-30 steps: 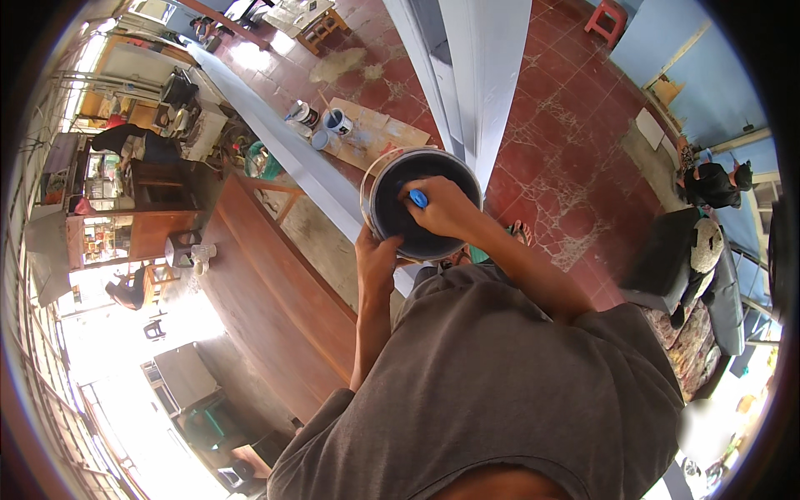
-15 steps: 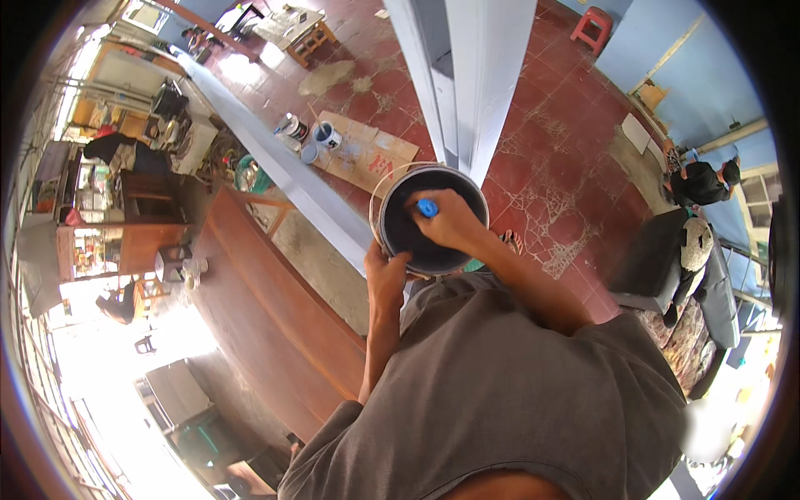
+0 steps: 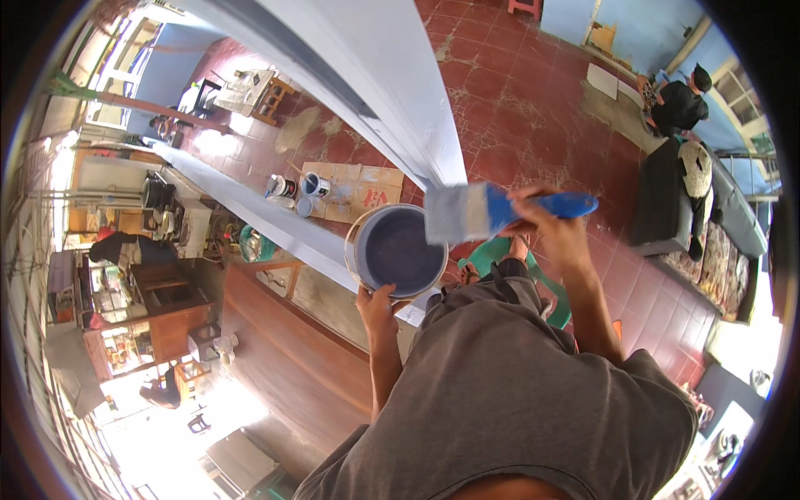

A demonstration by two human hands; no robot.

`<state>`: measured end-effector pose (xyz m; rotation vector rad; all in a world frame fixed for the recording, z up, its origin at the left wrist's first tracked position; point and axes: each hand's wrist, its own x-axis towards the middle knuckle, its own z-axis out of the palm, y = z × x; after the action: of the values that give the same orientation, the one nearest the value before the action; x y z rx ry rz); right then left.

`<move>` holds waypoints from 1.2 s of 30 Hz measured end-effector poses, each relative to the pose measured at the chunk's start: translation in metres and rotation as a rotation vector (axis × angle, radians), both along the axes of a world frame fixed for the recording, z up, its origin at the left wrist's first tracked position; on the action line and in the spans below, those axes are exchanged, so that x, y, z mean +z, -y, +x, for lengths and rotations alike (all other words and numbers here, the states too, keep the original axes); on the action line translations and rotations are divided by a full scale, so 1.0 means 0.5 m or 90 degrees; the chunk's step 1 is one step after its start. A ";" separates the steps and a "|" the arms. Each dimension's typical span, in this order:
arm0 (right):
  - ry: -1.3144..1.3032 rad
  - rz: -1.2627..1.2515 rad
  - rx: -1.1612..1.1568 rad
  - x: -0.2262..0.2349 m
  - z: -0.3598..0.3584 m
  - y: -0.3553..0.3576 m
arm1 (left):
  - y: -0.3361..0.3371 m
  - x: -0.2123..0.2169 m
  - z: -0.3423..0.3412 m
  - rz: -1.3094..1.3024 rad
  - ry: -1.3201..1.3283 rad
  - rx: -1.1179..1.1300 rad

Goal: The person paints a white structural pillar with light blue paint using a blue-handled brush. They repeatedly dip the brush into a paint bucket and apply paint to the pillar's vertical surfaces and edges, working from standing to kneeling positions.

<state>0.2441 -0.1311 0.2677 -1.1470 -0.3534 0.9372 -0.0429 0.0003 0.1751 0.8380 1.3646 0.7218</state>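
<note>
paintbrush (image 3: pixel 502 210) now out of the bucket (image 3: pixel 390 217)

One left hand (image 3: pixel 379 308) and one right hand (image 3: pixel 560 229), two in all; one paintbrush (image 3: pixel 500 210); one bucket (image 3: pixel 392 215); three smaller-looking paint tubs (image 3: pixel 313 184); one cardboard sheet (image 3: pixel 342 187); two feet (image 3: pixel 518 247); one sofa (image 3: pixel 658 200); one panda toy (image 3: pixel 694 167); one red stool (image 3: pixel 525 7); two pale flat sheets (image 3: pixel 602 82); at least one other person (image 3: pixel 679 106)

Bright overall | I get washed-out glare (image 3: pixel 179 433) low-left of the left fingers (image 3: pixel 377 300) | white sheen (image 3: pixel 215 143) on the floor (image 3: pixel 508 108) far beyond them | straight lines bow farthest from the fingers, corners black
</note>
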 end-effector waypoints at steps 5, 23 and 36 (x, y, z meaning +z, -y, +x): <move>0.006 0.077 -0.245 0.002 0.060 -0.021 | -0.025 -0.012 -0.010 0.022 -0.033 -0.032; -0.050 -0.028 -0.268 -0.267 0.080 -0.158 | -0.019 -0.027 -0.020 -0.025 -0.060 -0.015; -0.046 0.374 -0.220 0.104 0.096 -0.158 | -0.021 -0.041 -0.011 -0.064 -0.080 -0.048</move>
<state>0.2919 -0.0518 0.3195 -0.6045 -0.3291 0.5151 -0.0482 0.0109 0.1547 0.8619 1.4615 0.5456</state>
